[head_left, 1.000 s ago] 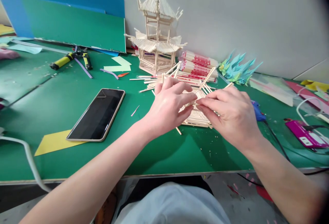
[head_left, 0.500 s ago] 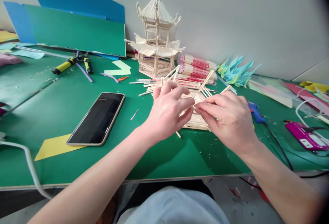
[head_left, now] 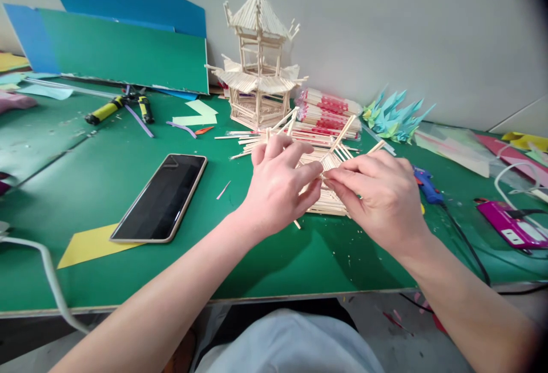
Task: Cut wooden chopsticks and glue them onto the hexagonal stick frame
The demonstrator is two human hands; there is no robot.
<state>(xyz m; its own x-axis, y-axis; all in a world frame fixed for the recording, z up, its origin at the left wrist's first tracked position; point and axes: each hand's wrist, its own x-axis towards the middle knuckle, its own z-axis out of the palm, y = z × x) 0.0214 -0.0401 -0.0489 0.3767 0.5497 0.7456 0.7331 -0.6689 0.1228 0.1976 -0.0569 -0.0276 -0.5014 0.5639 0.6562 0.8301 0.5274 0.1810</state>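
My left hand and my right hand meet over a flat roof piece of thin wooden sticks lying on the green table. Both hands are closed in a pinch, fingertips touching a small stick where they meet above the piece. Longer sticks fan out of the piece behind my fingers. Much of the piece is hidden by my hands. Behind it stands a two-tier stick pagoda, with packs of chopsticks to its right.
A dark phone lies on yellow paper at the left. Yellow-handled pliers and green and blue boards are at the back left. Paper cranes, a blue glue gun and a pink device sit on the right.
Both hands have stayed pinched together over the stick piece, shifting only slightly up and to the left as the camera moved a little.
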